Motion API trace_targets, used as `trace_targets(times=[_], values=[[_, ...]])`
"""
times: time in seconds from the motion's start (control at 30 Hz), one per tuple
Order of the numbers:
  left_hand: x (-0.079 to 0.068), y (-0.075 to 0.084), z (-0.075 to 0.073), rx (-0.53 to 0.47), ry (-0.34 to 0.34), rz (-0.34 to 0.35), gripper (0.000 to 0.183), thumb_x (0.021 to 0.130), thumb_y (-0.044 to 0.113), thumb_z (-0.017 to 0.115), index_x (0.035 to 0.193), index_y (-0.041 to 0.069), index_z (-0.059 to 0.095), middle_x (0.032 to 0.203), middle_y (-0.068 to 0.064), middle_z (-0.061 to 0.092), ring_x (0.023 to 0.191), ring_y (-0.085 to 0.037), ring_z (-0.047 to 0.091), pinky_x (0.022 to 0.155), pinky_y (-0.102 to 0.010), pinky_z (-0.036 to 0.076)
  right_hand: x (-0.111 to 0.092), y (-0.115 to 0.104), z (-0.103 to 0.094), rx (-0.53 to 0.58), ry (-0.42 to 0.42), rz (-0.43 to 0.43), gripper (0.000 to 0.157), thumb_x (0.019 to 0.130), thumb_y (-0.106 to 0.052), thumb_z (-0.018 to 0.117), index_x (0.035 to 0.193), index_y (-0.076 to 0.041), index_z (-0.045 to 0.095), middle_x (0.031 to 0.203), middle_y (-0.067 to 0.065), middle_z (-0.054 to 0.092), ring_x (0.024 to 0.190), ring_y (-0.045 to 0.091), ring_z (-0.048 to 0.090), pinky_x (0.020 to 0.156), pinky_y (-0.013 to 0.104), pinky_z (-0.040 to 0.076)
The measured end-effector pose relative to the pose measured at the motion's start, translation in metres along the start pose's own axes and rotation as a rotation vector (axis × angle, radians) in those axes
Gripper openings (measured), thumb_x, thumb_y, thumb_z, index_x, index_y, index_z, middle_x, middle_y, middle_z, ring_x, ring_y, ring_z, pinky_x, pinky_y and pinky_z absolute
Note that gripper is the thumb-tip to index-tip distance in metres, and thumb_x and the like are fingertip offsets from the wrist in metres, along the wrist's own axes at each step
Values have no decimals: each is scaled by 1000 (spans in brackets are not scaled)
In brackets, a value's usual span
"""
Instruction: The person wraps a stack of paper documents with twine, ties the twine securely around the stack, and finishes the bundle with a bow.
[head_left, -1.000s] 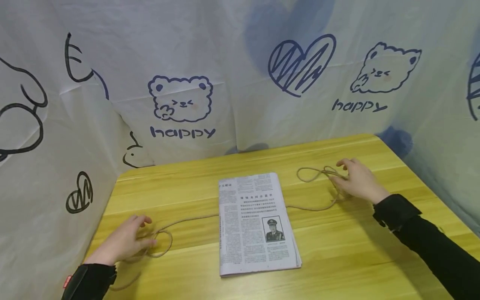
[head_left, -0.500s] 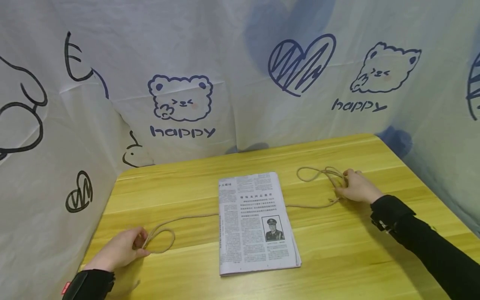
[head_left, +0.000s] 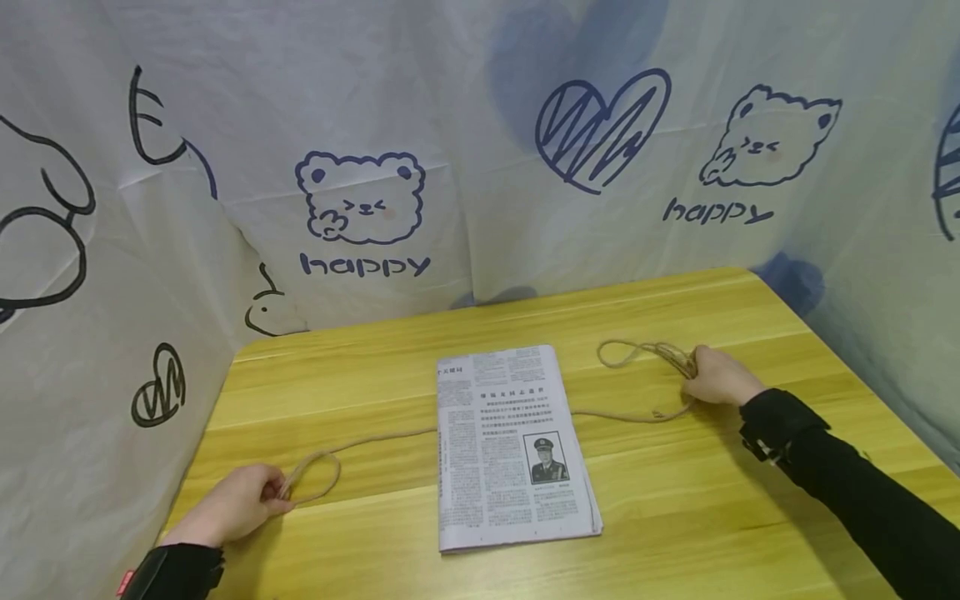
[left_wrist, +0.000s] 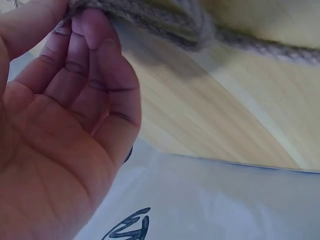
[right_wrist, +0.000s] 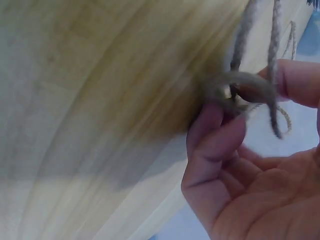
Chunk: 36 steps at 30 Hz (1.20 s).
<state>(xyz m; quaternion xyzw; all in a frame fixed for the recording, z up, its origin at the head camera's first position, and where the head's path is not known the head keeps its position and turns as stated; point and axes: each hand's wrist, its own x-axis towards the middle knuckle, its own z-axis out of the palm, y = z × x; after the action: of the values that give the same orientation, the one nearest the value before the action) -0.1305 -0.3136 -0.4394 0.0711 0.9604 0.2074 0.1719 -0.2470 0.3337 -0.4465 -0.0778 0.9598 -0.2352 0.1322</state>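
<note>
A thin tan rope (head_left: 382,436) runs under a folded newspaper (head_left: 510,467) and comes out on both sides. At the table's left, my left hand (head_left: 238,502) pinches the rope's looped part between thumb and fingertips. The left wrist view shows the braided rope (left_wrist: 165,30) bunched at those fingertips, fingers curled. On the right, my right hand (head_left: 722,377) grips the gathered loops of the other end. In the right wrist view a curved piece of rope (right_wrist: 242,77) passes over the fingertips, with more strands rising between thumb and fingers. The newspaper lies flat, printed side up.
The wood-grain table (head_left: 360,375) has a white cloth (head_left: 480,125) with drawings hanging behind it and at both sides. Its left edge runs close to my left hand. A small rope loop (head_left: 617,353) lies left of my right hand.
Both hands have closed on the rope. The left moved slightly down and drew its loop a little left; the right lowered and gathered its loops together. The newspaper has stayed put.
</note>
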Motion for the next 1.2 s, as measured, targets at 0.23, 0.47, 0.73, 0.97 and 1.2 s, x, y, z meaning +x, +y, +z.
trace_targets(times=[0.23,0.47,0.73,0.97,1.2], values=[[-1,2,-14,-16,19,23,9,86,12,68,82,9,60,73,0,55,66,-16,45,61,-34,37,-5,-6,-6,253,8,-104,24,99,-9,44,78,-1,35,73,11,39,60,19,32,58,37,30],[4,16,-25,-99,81,88,13,92,17,61,96,6,64,85,-3,63,75,-18,58,64,-34,45,-9,-27,-13,515,79,-146,37,104,-23,40,121,9,43,112,30,48,90,34,51,76,45,46],[23,46,-23,-181,332,155,23,96,30,57,101,9,64,93,-6,66,85,-19,62,71,-37,50,-8,-51,-10,808,60,-173,42,100,-35,46,116,4,42,102,18,47,85,16,53,71,27,47],[39,83,-30,-458,383,187,36,95,40,53,111,9,61,100,-7,65,91,-20,65,75,-31,54,-7,-56,-7,915,44,-227,36,101,-34,45,107,2,44,95,13,47,81,20,52,66,28,44],[45,81,-14,-237,295,183,47,97,33,54,132,2,49,116,-16,59,103,-33,60,80,-42,51,28,1,25,885,36,-320,43,101,-34,46,111,7,44,96,16,50,82,26,51,66,38,42]])
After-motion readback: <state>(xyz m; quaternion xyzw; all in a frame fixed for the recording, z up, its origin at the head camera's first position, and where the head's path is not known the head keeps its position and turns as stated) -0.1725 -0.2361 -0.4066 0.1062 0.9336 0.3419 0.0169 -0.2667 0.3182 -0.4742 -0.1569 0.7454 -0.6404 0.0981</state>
